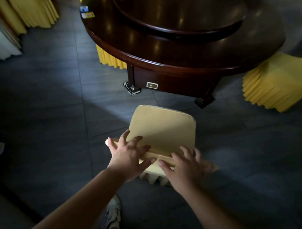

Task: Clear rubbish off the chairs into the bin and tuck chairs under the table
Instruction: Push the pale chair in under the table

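A chair in a pale yellow cover [163,126] stands on the dark tiled floor a short way in front of the round dark wooden table [170,60]. Its seat faces the table and looks bare. My left hand [129,154] and my right hand [186,164] both rest on the top edge of the chair's backrest, fingers curled over it. No rubbish and no bin show in this view.
A raised turntable [177,19] sits on the table, and small cards [87,12] lie at its left edge. Yellow-covered chairs stand at the right [279,80], under the table's left side [109,58] and at far left [33,7]. My shoe [114,214] shows below.
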